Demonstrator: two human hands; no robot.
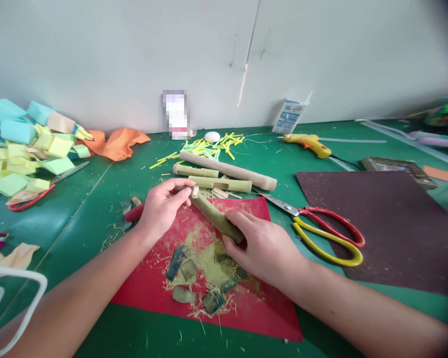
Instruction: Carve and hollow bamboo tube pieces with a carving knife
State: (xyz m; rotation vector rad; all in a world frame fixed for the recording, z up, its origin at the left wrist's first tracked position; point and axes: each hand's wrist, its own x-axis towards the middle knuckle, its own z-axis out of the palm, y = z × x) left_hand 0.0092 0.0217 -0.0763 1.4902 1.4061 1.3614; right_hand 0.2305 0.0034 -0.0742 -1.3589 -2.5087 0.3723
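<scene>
Both hands are closed on their work near the middle of the frame: the right hand (259,241) is wrapped around the near end of a pale green bamboo tube (216,215), while the left hand (164,199) pinches a small pale-tipped object (195,192) against the tube's far end. The tube slants over a red rectangular sheet (280,318) on the green counter (78,238). Much cutting or scraping seems done already, judging by the fine yellowish dust (199,238), thin shavings and flat dark scraps (184,295) beneath it. Just beyond, at centre, lie a short pale green bamboo length (197,171) and a bamboo length with a rectangular notch (224,184), beside a long greyish wooden rod (227,169). No such notch shows on the visible side of the held tube, so its shaping looks partial, though what remains cannot be judged. Right-hand fingers cover the tube's near end, and left-hand fingers hide most of the small object, so its kind is unclear. A red cylindrical thing (133,214) is partly lost behind the left wrist, and a white wire-like frame (41,283) is cut off at lower left.
</scene>
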